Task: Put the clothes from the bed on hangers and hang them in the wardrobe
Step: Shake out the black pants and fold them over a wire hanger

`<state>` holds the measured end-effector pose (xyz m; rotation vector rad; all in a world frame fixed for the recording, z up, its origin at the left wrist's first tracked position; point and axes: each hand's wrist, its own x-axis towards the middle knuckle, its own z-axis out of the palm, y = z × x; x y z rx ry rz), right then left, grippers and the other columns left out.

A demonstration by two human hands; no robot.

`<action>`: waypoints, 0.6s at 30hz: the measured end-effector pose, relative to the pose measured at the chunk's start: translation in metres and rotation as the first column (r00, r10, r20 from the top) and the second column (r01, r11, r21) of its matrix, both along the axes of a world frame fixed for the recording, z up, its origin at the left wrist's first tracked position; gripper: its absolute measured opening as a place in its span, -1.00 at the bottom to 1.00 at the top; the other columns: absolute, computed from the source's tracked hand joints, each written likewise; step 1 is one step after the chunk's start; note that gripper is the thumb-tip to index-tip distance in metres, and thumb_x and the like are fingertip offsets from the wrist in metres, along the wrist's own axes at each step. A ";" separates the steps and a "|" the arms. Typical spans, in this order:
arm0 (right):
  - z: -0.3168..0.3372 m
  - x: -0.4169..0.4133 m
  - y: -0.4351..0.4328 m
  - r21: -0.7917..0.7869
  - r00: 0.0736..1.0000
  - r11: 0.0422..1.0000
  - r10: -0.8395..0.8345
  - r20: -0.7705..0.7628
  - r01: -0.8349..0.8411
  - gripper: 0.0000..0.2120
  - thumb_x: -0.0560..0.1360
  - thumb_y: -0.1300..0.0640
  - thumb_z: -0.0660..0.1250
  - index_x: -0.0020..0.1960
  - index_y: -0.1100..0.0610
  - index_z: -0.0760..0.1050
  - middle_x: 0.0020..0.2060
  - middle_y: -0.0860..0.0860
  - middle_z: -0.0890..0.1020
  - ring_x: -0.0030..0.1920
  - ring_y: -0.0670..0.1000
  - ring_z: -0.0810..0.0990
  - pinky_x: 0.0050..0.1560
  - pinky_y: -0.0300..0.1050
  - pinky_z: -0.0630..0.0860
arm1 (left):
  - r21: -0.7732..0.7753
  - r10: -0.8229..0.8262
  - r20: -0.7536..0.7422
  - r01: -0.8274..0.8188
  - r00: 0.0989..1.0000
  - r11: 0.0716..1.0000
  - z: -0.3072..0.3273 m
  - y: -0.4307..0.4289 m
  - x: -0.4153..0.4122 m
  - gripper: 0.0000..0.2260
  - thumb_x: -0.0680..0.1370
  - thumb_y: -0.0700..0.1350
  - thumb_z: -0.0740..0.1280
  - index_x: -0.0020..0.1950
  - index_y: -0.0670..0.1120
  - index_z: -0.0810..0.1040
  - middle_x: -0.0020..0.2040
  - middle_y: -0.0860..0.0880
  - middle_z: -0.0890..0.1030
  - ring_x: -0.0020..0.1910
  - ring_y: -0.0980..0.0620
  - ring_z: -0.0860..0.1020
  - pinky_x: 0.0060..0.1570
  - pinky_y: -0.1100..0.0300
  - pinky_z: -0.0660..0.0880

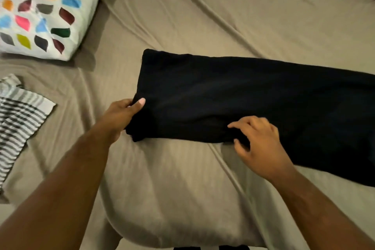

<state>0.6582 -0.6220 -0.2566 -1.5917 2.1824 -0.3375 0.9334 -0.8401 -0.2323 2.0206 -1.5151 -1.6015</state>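
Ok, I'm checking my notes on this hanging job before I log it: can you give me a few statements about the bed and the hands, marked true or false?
1. The left hand pinches one end of the black garment. True.
2. The black garment is on a hanger. False: it lies flat on the bed sheet, and no hanger shows.
3. The right hand rests on the patterned pillow. False: it grips the garment's near edge.
4. A striped cloth lies left of the left hand. True.
5. The pillow lies on the garment. False: they are apart.
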 end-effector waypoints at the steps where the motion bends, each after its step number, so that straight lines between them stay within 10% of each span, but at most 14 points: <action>1: -0.004 0.005 0.002 0.024 0.999 1.000 0.004 -0.032 -0.003 -0.56 0.49 -0.01 0.41 0.35 -0.16 0.46 0.23 -0.11 0.43 0.30 -0.01 0.38 0.39 0.08 0.26 | 0.003 0.006 -0.020 -0.006 1.000 1.000 -0.002 0.001 -0.001 -0.77 0.60 0.13 0.34 0.08 -0.01 0.62 0.00 0.06 0.66 -0.02 0.10 0.61 -0.05 0.19 0.55; 8: -0.020 0.020 -0.005 0.036 0.962 0.988 -0.138 -0.237 0.151 -0.26 0.35 -0.07 0.54 0.48 -0.08 0.36 0.37 0.01 0.36 0.40 0.09 0.31 0.47 0.23 0.19 | -0.124 0.041 0.183 -0.018 0.982 0.992 -0.009 -0.003 -0.024 -0.34 0.47 0.19 0.49 0.47 -0.02 0.36 0.36 0.00 0.50 0.25 -0.07 0.52 0.22 0.01 0.52; 14: -0.019 0.026 -0.014 0.022 0.954 0.991 -0.125 -0.274 0.136 -0.13 0.32 -0.29 0.46 0.55 -0.09 0.26 0.48 0.04 0.27 0.46 0.13 0.28 0.50 0.33 0.08 | 0.138 0.131 -0.207 -0.104 0.970 0.985 0.025 -0.021 -0.038 -0.86 0.60 -0.06 0.39 0.01 -0.13 0.58 -0.05 -0.07 0.70 -0.31 0.06 0.69 -0.38 0.24 0.59; 18: -0.014 0.032 -0.010 -0.076 0.902 0.967 -0.254 -0.350 0.243 -0.17 0.32 0.10 0.55 0.52 -0.04 0.28 0.43 0.07 0.32 0.39 0.16 0.33 0.45 0.31 0.22 | 0.224 0.072 -0.209 -0.024 0.975 0.974 0.039 -0.054 -0.009 -0.74 0.56 0.05 0.39 0.10 -0.12 0.60 -0.05 -0.12 0.72 -0.13 -0.07 0.70 -0.19 0.08 0.60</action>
